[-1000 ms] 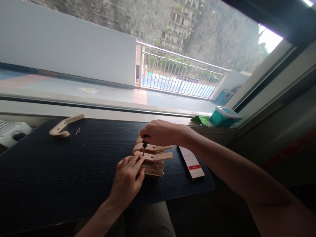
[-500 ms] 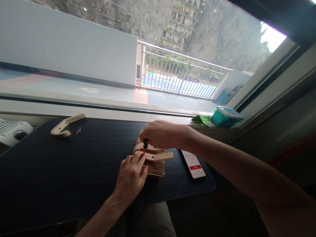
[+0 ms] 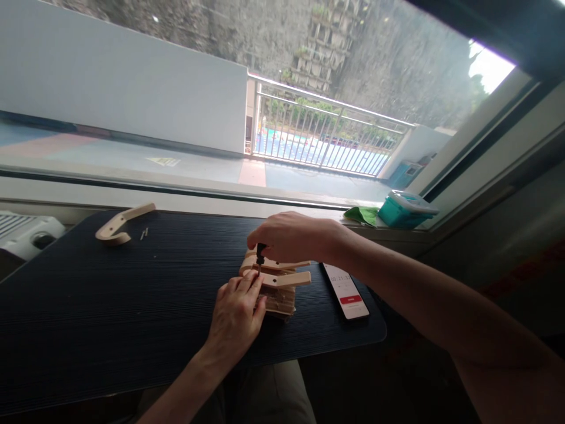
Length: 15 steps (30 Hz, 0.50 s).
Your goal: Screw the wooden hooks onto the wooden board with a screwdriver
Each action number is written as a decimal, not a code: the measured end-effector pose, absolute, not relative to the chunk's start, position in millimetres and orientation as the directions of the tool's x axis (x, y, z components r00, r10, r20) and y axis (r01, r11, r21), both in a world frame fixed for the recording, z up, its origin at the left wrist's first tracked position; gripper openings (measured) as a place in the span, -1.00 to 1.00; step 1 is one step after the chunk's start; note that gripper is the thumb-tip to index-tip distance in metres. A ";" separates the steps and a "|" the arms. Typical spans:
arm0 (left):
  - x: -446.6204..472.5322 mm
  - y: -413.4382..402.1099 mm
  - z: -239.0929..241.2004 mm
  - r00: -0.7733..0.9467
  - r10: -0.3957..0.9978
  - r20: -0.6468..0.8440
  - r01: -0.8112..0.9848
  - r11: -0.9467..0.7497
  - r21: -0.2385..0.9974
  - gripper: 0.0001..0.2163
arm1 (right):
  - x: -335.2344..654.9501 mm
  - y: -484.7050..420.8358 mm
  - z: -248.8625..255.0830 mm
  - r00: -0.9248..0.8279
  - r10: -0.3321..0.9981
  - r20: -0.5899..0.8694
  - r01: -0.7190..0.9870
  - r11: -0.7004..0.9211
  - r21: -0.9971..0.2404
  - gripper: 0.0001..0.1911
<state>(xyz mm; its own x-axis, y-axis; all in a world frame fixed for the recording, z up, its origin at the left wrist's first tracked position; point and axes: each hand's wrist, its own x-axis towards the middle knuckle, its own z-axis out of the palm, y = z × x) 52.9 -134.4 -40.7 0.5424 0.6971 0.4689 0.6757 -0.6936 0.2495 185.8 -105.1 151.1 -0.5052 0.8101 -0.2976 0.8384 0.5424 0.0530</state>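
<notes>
My right hand (image 3: pixel 293 235) is closed around a black-handled screwdriver (image 3: pixel 260 259), which stands upright with its shaft pointing down at the near bent wooden hook (image 3: pixel 289 279). The fingers of my left hand (image 3: pixel 236 312) press on that hook's left end, beside the screwdriver's tip, gripping it against a wooden block (image 3: pixel 280 303). Its thumb rests along the block's near side. Behind lies another wooden piece (image 3: pixel 282 265) on the same block, partly covered by my right hand. The screwdriver's tip and any screw under it are hidden by my left fingers.
A loose bent wooden hook (image 3: pixel 115 228) and a few small screws (image 3: pixel 144 234) lie on the dark table (image 3: pixel 110 306) at the back left. Right of the block is a phone (image 3: pixel 345 292). A teal box (image 3: pixel 406 209) and green cloth (image 3: pixel 362 215) sit by the window.
My right hand has turned slightly at the wrist and shows more of the screwdriver's handle. My left hand stays on the hook. The whole view has shifted a little.
</notes>
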 end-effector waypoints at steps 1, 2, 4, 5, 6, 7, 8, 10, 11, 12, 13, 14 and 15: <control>52.8 -134.7 -40.5 0.541 0.698 0.468 0.677 -0.692 0.249 -0.67 | 185.1 -106.0 152.0 -0.511 0.805 -0.301 0.833 0.551 0.058 -0.72; 52.7 -135.0 -40.3 0.540 0.700 0.468 0.679 -0.690 0.248 -0.67 | 184.5 -106.5 152.6 -0.518 0.799 -0.306 0.825 0.561 0.066 -0.74; 52.7 -135.7 -40.3 0.537 0.702 0.467 0.685 -0.686 0.245 -0.67 | 184.0 -106.0 152.3 -0.530 0.788 -0.311 0.813 0.577 0.077 -0.76; 52.9 -136.1 -40.5 0.537 0.702 0.469 0.687 -0.686 0.241 -0.67 | 184.2 -105.2 151.5 -0.535 0.787 -0.308 0.810 0.581 0.078 -0.76; 53.3 -136.3 -40.8 0.537 0.701 0.470 0.688 -0.686 0.236 -0.67 | 184.7 -104.1 150.3 -0.536 0.787 -0.305 0.810 0.582 0.078 -0.76; 53.7 -136.5 -41.2 0.536 0.700 0.472 0.691 -0.685 0.232 -0.67 | 185.4 -103.1 148.8 -0.538 0.788 -0.300 0.810 0.582 0.076 -0.75; 54.2 -136.5 -41.7 0.535 0.700 0.473 0.693 -0.684 0.228 -0.67 | 186.4 -102.1 147.3 -0.539 0.789 -0.293 0.811 0.581 0.072 -0.75; 55.2 -136.1 -42.8 0.529 0.704 0.474 0.700 -0.678 0.226 -0.67 | 188.6 -100.8 144.7 -0.539 0.796 -0.276 0.816 0.575 0.064 -0.74; 55.7 -135.8 -43.4 0.527 0.706 0.473 0.702 -0.675 0.225 -0.67 | 189.7 -100.5 143.9 -0.537 0.800 -0.268 0.819 0.570 0.061 -0.74; 56.0 -135.4 -43.9 0.525 0.708 0.472 0.705 -0.673 0.225 -0.67 | 190.5 -100.4 143.4 -0.533 0.804 -0.262 0.823 0.565 0.060 -0.74; 56.2 -135.0 -44.3 0.524 0.710 0.471 0.707 -0.671 0.226 -0.66 | 191.1 -100.5 143.3 -0.528 0.809 -0.258 0.827 0.559 0.062 -0.74; 56.3 -134.8 -44.6 0.522 0.712 0.469 0.709 -0.668 0.226 -0.66 | 191.3 -100.8 143.6 -0.522 0.813 -0.258 0.830 0.554 0.065 -0.74; 56.2 -134.8 -44.7 0.520 0.715 0.467 0.710 -0.666 0.228 -0.67 | 191.2 -101.3 144.1 -0.517 0.815 -0.262 0.832 0.551 0.071 -0.75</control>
